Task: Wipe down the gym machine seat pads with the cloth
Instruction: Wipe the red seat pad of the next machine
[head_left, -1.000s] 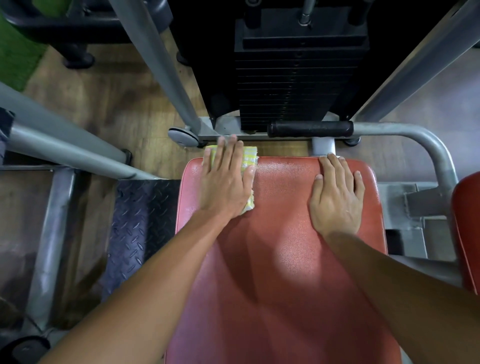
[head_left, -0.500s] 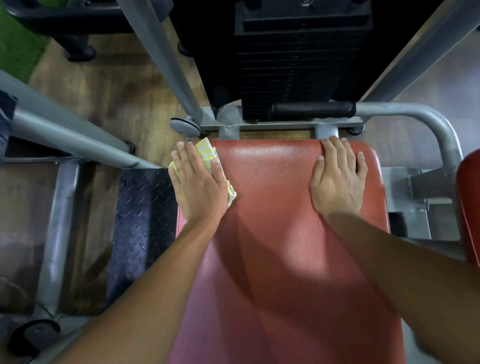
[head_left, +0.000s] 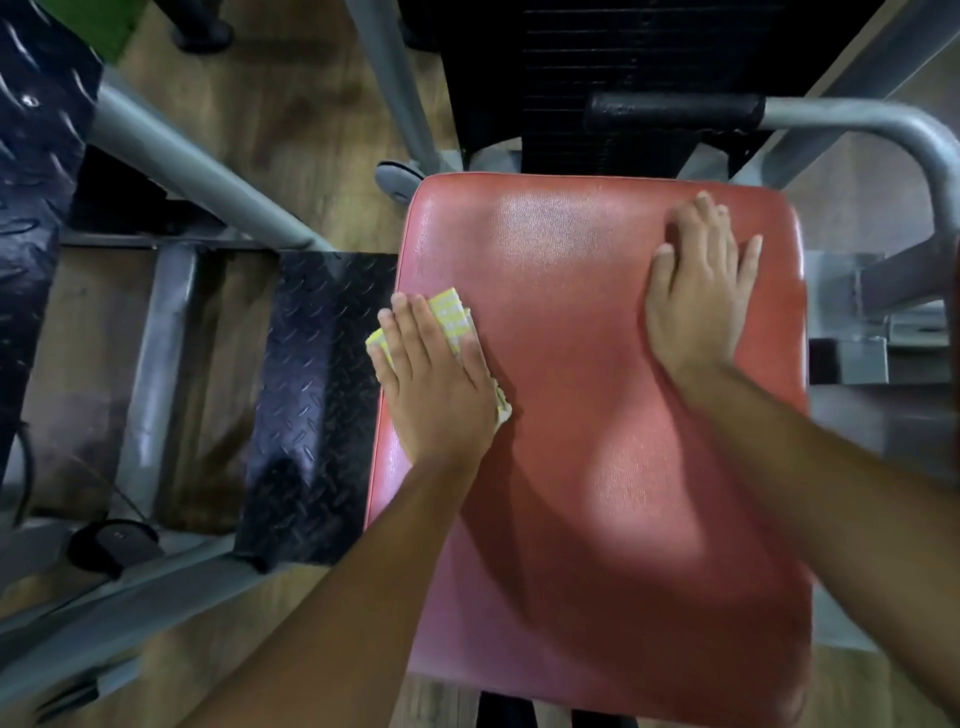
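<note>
1. Since half a second ago, left hand (head_left: 436, 387) and the yellow checked cloth (head_left: 453, 321) slid down the red seat pad's (head_left: 597, 467) left edge, away from the top corner.
2. Left hand's flat, fingers spread, pressing the cloth onto the pad.
3. Right hand (head_left: 698, 291) lies open, palm down, near the upper right corner.
4. Black foam grip (head_left: 675, 111) sits just beyond the pad.
</note>
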